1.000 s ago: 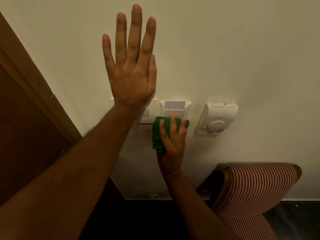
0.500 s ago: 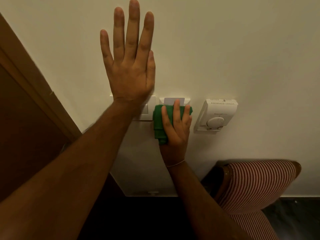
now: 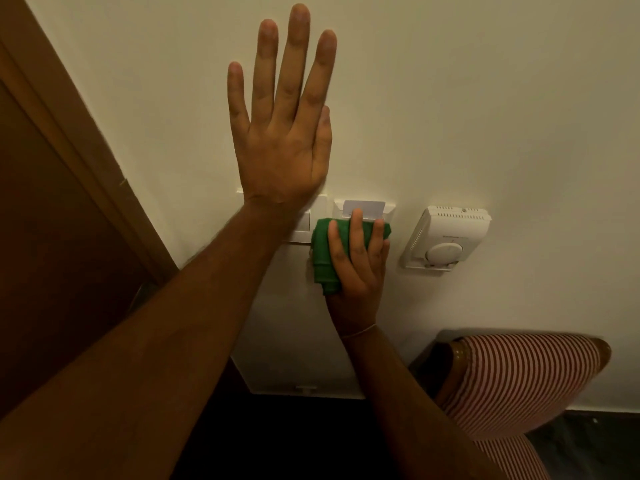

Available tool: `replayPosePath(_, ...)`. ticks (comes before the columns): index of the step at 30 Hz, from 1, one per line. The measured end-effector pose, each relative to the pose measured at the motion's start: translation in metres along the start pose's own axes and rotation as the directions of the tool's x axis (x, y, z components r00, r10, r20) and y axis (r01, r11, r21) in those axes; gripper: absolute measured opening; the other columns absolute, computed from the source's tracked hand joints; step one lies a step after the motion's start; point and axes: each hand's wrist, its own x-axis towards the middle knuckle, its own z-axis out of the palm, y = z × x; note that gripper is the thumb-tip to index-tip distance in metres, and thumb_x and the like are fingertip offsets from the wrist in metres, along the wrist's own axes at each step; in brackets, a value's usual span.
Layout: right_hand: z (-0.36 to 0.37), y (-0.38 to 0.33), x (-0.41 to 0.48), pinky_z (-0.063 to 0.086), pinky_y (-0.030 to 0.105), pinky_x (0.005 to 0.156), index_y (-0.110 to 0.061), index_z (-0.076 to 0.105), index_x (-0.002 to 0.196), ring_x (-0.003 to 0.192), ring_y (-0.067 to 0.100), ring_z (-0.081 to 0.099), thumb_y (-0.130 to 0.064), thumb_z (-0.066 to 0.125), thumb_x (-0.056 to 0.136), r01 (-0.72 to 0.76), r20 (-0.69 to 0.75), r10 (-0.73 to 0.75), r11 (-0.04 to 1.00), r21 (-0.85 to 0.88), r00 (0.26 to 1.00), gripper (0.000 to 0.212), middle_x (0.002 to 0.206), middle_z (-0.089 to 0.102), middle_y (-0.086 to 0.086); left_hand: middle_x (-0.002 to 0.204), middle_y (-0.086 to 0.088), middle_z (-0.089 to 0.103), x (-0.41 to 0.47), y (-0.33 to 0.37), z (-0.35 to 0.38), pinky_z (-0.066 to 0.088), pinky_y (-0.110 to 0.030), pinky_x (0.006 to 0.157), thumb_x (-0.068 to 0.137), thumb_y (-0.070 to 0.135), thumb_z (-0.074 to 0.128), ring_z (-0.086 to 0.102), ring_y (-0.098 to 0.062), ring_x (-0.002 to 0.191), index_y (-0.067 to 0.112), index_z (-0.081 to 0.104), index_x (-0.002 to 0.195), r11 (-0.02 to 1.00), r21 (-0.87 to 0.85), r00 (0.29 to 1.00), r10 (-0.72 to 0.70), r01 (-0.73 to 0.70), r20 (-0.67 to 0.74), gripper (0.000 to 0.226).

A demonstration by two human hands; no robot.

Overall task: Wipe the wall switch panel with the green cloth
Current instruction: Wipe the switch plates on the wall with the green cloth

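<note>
I have my right hand [image 3: 358, 258] just below the centre of the frame, fingers laid flat over the green cloth [image 3: 323, 252] and pressing the folded wad against the wall; the hand is closed around it only loosely, more a palm press than a fist. The cloth sits on the lower half of the card-holder plate [image 3: 363, 210], touching it, with the keycard [image 3: 365, 205] showing above my fingertips. My left hand [image 3: 282, 133] is spread wide open and flat on the wall [image 3: 485, 98] in the upper middle of the frame, holding nothing, and its wrist covers much of the wall switch panel [image 3: 304, 220] just left of the cloth.

To do this stroke well, I judge I should keep the pressure even and light, so the rockers do not click (a hard push could flip a switch), and carry the cloth leftward across the switch panel, which means lifting my left wrist clear first. I would run along the edges and the seam between plates, keep off the keycard so it stays seated, and stop short of the thermostat [image 3: 446, 237] at centre right.
</note>
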Motion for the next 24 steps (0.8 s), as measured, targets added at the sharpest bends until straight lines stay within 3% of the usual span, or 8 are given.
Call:
replayPosePath(5, -0.005, -0.009, 0.023, 0.006, 0.049, 0.136, -0.021, 0.033, 0.164, 0.167, 0.03, 0.009, -0.02, 0.076, 0.102, 0.005, -0.069, -0.005, 1.0, 0.0, 0.998, 0.076, 0.179, 0.011, -0.001, 0.176, -0.019, 0.039, -0.002, 0.0, 0.002, 0.015, -0.063, 0.138, 0.121, 0.031, 0.046, 0.032, -0.042, 0.165, 0.017, 0.035, 0.173, 1.0, -0.008, 1.0, -0.003, 0.003, -0.012, 0.055)
replayPosePath(8, 0.002, -0.007, 0.029, 0.005, 0.048, 0.137, -0.023, 0.029, 0.167, 0.167, 0.032, 0.012, -0.026, 0.068, 0.108, 0.021, -0.109, -0.025, 0.999, -0.036, 0.994, 0.071, 0.178, 0.014, 0.003, 0.175, -0.02, 0.041, 0.001, 0.0, 0.002, 0.012, -0.061, 0.138, 0.121, 0.031, 0.047, 0.032, -0.042, 0.164, 0.016, 0.036, 0.173, 1.0, -0.002, 1.0, -0.012, 0.012, -0.017, 0.055)
replayPosePath(13, 0.01, 0.011, -0.015, -0.002, 0.047, 0.138, -0.022, 0.013, 0.171, 0.168, 0.026, 0.001, -0.035, 0.072, 0.102, 0.134, 0.03, -0.131, 0.971, -0.197, 0.991, 0.092, 0.18, 0.003, 0.004, 0.178, -0.015, 0.032, 0.003, 0.0, -0.003, 0.012, -0.061, 0.138, 0.122, 0.034, 0.039, 0.029, -0.039, 0.167, 0.018, 0.033, 0.175, 1.0, 0.017, 1.0, -0.005, 0.005, -0.002, 0.056)
replayPosePath(18, 0.011, 0.017, -0.012, -0.001, 0.046, 0.138, -0.023, 0.017, 0.171, 0.168, 0.026, 0.004, -0.038, 0.053, 0.114, 0.166, 0.037, -0.162, 0.969, -0.181, 0.986, 0.069, 0.18, 0.007, 0.002, 0.179, -0.011, 0.03, 0.001, 0.003, -0.005, 0.011, -0.059, 0.137, 0.121, 0.033, 0.046, 0.027, -0.035, 0.167, 0.021, 0.031, 0.176, 0.998, 0.06, 1.0, -0.01, 0.01, -0.001, 0.058)
replayPosePath(24, 0.009, 0.001, 0.024, -0.001, 0.048, 0.137, -0.023, 0.023, 0.169, 0.168, 0.03, 0.008, -0.034, 0.055, 0.114, 0.071, -0.068, -0.075, 0.995, -0.07, 0.995, 0.065, 0.179, 0.013, 0.003, 0.179, -0.016, 0.032, 0.001, 0.001, -0.004, 0.013, -0.062, 0.139, 0.121, 0.033, 0.042, 0.029, -0.039, 0.167, 0.019, 0.031, 0.177, 1.0, -0.027, 1.0, -0.01, 0.01, 0.008, 0.058)
